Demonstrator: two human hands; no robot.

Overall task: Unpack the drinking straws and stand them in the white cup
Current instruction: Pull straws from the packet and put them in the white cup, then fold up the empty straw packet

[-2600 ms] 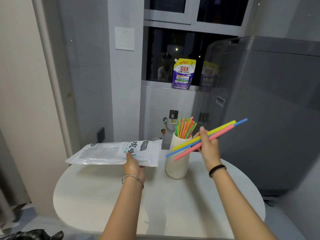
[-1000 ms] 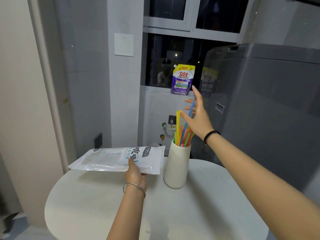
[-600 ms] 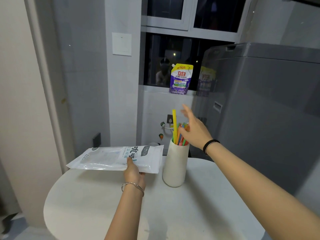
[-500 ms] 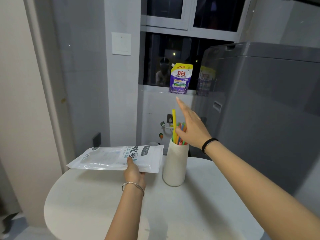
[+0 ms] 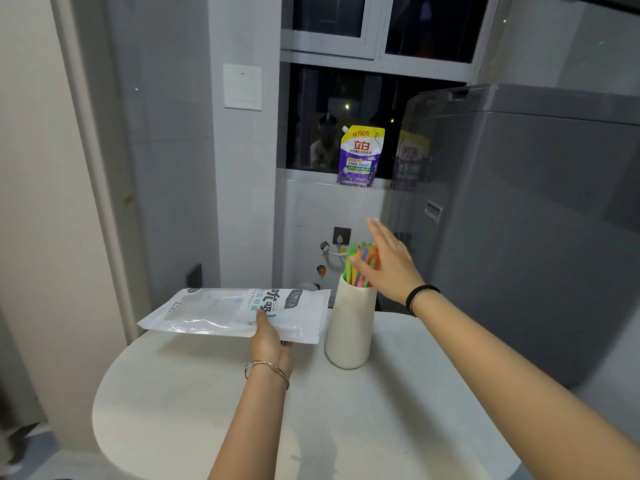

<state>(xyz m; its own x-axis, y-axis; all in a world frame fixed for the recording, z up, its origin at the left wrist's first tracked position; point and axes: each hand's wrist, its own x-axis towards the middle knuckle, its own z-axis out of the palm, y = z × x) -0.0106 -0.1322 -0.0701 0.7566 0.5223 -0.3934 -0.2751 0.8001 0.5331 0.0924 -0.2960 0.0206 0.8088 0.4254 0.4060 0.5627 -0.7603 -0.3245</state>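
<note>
A tall white cup [image 5: 350,327] stands on the round white table [image 5: 194,403], right of centre. Several coloured straws [image 5: 360,263] stand upright in it, their tops about level. My right hand [image 5: 389,261] is flat and open just right of the straw tops, palm against them and thumb across their front. My left hand [image 5: 268,341] pinches the near edge of the flat white straw packet [image 5: 235,311], which it holds level above the table to the left of the cup. I cannot tell whether any straws are inside the packet.
A grey washing machine [image 5: 526,220] rises right behind the table on the right. A purple and yellow detergent pouch [image 5: 358,155] stands on the window sill. A white wall and door frame lie to the left. The table's near and left parts are bare.
My right hand let go of the straws into the cup. The tall yellow straw that stuck up has sunk level with the others, and the hand has come down against their tops. The packet stayed put.
</note>
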